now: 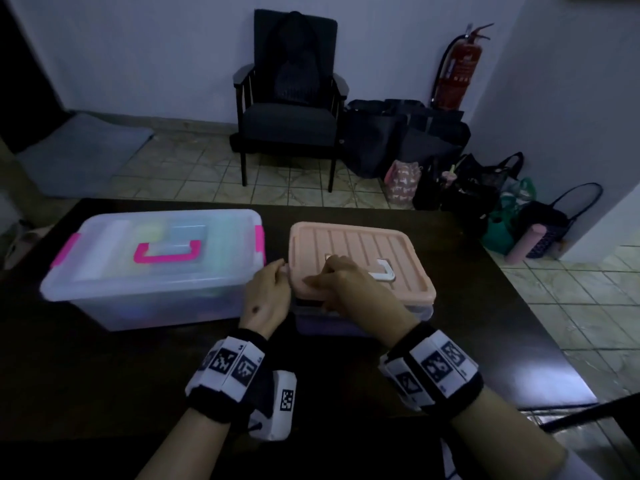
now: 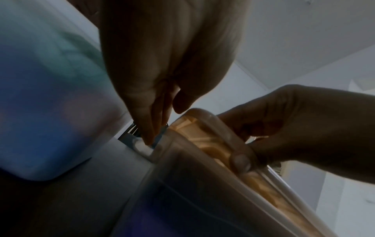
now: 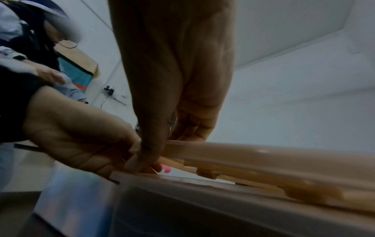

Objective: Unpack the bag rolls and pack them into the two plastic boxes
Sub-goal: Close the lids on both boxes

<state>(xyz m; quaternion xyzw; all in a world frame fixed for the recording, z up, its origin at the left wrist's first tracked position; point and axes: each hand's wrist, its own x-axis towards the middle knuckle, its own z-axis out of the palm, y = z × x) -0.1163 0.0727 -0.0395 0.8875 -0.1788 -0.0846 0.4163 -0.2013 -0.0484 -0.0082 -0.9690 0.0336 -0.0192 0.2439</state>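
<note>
A small box (image 1: 346, 323) with a peach lid (image 1: 363, 244) and a white handle (image 1: 384, 270) stands on the dark table (image 1: 104, 375). My left hand (image 1: 273, 282) grips the lid's near-left corner, its fingertips (image 2: 148, 141) on a white side latch (image 2: 142, 149). My right hand (image 1: 336, 278) pinches the lid's front rim, fingers on top and thumb (image 2: 241, 162) under the rim. In the right wrist view a gap shows between the lid (image 3: 263, 160) and the box at that corner. To the left stands a bigger clear box (image 1: 149, 271), lid on, with pale rolls (image 1: 104, 251) blurred inside.
The clear box has a pink handle (image 1: 169, 254) and pink end latches. Beyond the table's far edge are a dark armchair (image 1: 287, 98), a fire extinguisher (image 1: 457, 67) and several bags (image 1: 450, 174) on the tiled floor. The table's right edge (image 1: 540, 323) runs diagonally.
</note>
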